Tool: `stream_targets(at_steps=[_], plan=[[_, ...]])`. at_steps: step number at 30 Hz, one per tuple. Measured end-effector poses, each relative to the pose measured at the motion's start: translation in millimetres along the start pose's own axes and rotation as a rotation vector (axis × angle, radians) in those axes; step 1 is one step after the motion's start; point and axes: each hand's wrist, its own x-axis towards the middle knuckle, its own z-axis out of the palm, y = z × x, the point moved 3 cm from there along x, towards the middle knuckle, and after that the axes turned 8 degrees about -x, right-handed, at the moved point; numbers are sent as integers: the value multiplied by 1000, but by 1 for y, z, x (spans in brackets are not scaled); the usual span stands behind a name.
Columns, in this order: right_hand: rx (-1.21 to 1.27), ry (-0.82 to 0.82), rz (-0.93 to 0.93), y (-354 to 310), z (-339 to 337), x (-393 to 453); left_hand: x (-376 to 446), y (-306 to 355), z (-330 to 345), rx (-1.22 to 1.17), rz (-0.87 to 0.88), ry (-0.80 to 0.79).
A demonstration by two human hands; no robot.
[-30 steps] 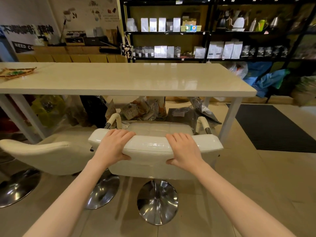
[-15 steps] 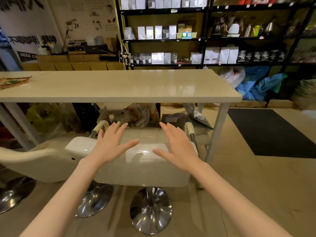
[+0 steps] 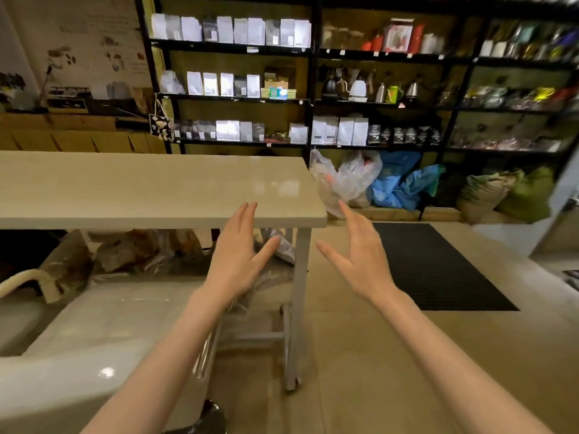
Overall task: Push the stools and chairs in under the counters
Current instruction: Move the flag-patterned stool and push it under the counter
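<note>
Below the near edge of a long pale counter (image 3: 150, 189), a glossy cream chair (image 3: 103, 333) is seen at lower left, its seat reaching under the counter top and its backrest closest to the camera; its outline is softened by motion blur. A curved cream armrest of a second chair (image 3: 22, 281) is visible at the far left edge. Two bare forearms are extended forward from the bottom of the view. The left hand (image 3: 238, 255) is held in the air in front of the counter's right end, palm turned inward, fingers straight and lightly spread, thumb out; nothing is grasped and nothing is touched. The right hand (image 3: 360, 255) is held just to the right of the counter's grey leg (image 3: 297, 308), likewise spread wide, with nothing in it, over the tan floor. A dark ribbed floor mat (image 3: 438, 267) is laid to the right of the hands. Crumpled bags are stored beneath the counter. Black shelving (image 3: 313, 98) stocked with white pouches, kettles and jars is set against the back wall, with clear and blue plastic bags (image 3: 376, 180) piled at its foot.
</note>
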Motion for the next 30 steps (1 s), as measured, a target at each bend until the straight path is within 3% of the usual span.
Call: stream_targets(at_steps=[7, 16, 25, 30], plan=[[12, 33, 14, 107, 0, 62, 94, 24, 98, 45, 53, -35], [-17, -43, -24, 252, 57, 208, 259, -15, 209, 231, 105, -89], [89, -90, -52, 358, 135, 374, 426, -64, 295, 223, -40, -88], [135, -153, -128, 409, 201, 463, 504, -106, 352, 425, -77, -48]])
